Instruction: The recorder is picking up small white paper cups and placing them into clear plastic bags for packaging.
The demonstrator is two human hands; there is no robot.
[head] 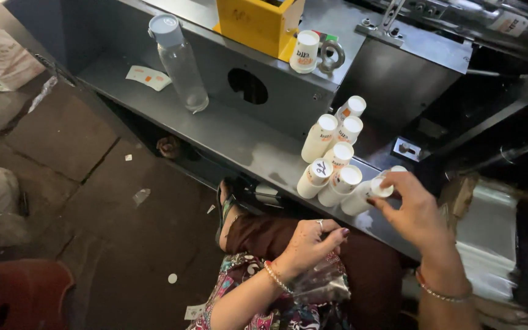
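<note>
Two hands busy: left hand point(310, 244) pinches a clear plastic bag point(322, 282) on the lap; right hand point(414, 211) pinches the rim of a white paper cup point(365, 197) at the shelf's point(227, 131) near edge. Risk: that cup touches the leaning cup stacks point(331, 162), so a nudge likely topples them off the edge. Farther: clear bottle point(179, 61) by a white sticker point(148, 77) with orange marks, then one printed cup point(305, 51) against a yellow box point(258, 24).
</note>
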